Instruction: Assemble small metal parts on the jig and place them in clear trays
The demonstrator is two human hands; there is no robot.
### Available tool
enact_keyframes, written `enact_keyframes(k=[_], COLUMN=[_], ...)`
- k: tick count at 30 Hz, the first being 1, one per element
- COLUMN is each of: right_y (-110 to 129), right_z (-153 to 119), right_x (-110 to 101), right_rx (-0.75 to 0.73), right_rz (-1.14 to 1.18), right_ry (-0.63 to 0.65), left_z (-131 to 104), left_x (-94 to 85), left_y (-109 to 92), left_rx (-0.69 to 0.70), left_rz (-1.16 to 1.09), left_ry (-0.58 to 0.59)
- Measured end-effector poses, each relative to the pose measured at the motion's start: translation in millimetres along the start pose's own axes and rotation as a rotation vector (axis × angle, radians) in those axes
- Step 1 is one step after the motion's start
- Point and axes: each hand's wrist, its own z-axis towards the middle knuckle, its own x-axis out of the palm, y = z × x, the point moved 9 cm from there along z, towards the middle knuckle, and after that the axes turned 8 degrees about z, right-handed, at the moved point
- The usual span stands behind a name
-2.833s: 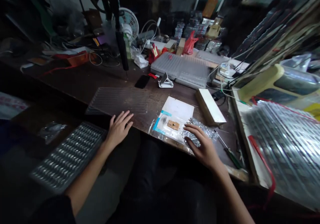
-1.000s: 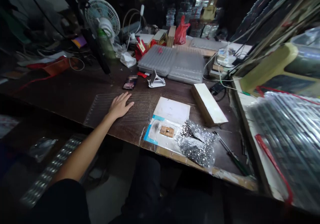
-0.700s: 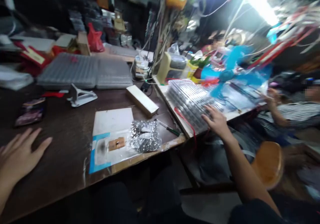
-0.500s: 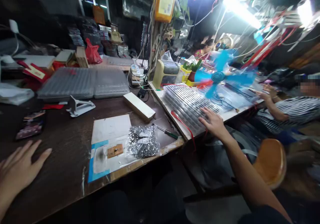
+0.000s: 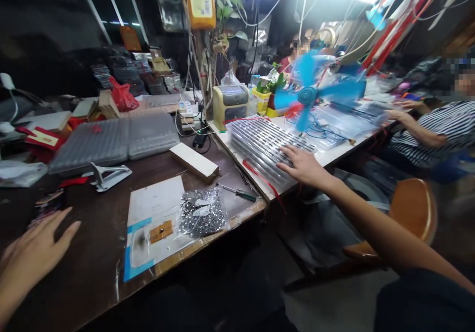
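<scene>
My right hand [image 5: 302,165] reaches out to the right and lies with spread fingers on a stack of clear plastic trays [image 5: 260,144] tied with a red band on the white side table. My left hand [image 5: 31,255] rests flat and empty on the dark wooden table [image 5: 92,262] at the lower left. Between them, near the table's front edge, lie a bag of small shiny metal parts [image 5: 202,213], a white sheet with a blue-edged film and a small brown piece [image 5: 160,231].
A wooden block [image 5: 193,161], a green-handled screwdriver [image 5: 237,192], a white phone stand [image 5: 107,176], a phone [image 5: 48,204] and grey trays [image 5: 115,141] lie on the table. A blue fan [image 5: 309,94] spins at right. A person in a striped shirt [image 5: 438,124] sits beyond it; an orange stool [image 5: 411,213] stands below.
My view swung from the left of the table to the right. My right hand left the bag of metal parts and went onto the stacked trays. My left hand stays flat on the table.
</scene>
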Motion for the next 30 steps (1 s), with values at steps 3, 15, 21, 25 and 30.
enact_keyframes(k=[3, 15, 21, 25, 30], right_y=[0, -38, -47, -47, -48], right_z=[0, -42, -54, -54, -57], right_x=[-3, -23, -8, -5, -5], right_rx=[-0.063, -0.125, -0.116, -0.134, -0.14], right_rz=[0.039, 0.212, 0.237, 0.26, 0.265], right_ry=[0.003, -0.051, -0.015, -0.048, -0.078], left_z=[27, 182, 239, 265, 303], left_x=[-79.0, -297.4, -290.1, -291.8, -302.9], left_y=[-43, -401, -462, -483, -502], left_rx=[0.018, 0.722, 0.633, 0.649, 0.606], left_rz=[-0.218, -0.609, -0.748, -0.79, -0.846], left_ry=[-0.197, -0.259, -0.144, -0.08, -0.037])
